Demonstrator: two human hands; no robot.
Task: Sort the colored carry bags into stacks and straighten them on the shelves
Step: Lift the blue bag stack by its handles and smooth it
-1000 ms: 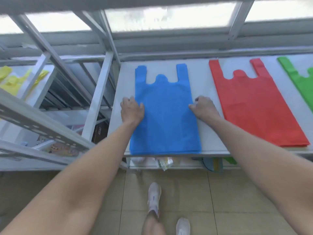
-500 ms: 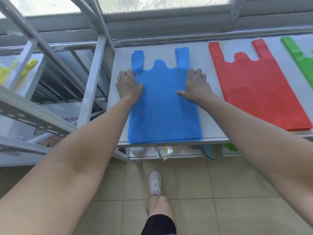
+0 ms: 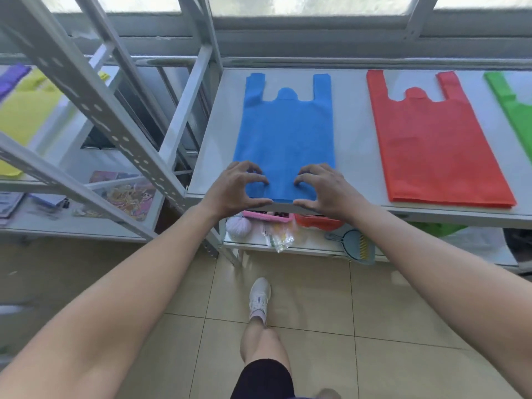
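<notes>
Since both have moved from the sides to the near edge, left hand (image 3: 236, 188) and right hand (image 3: 325, 191), fingers curled, pinch the blue stack (image 3: 285, 133) on the shelf (image 3: 354, 125), apparently squaring it.

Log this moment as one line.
blue bags: flat on shelf | left hand: pinches near edge | right hand: pinches near edge | red bags: beside, untouched

Your single head-worn wide-angle view, forward and steeply down, near the white shelf (image 3: 351, 125) front, floor (image 3: 380, 326) below.
</notes>
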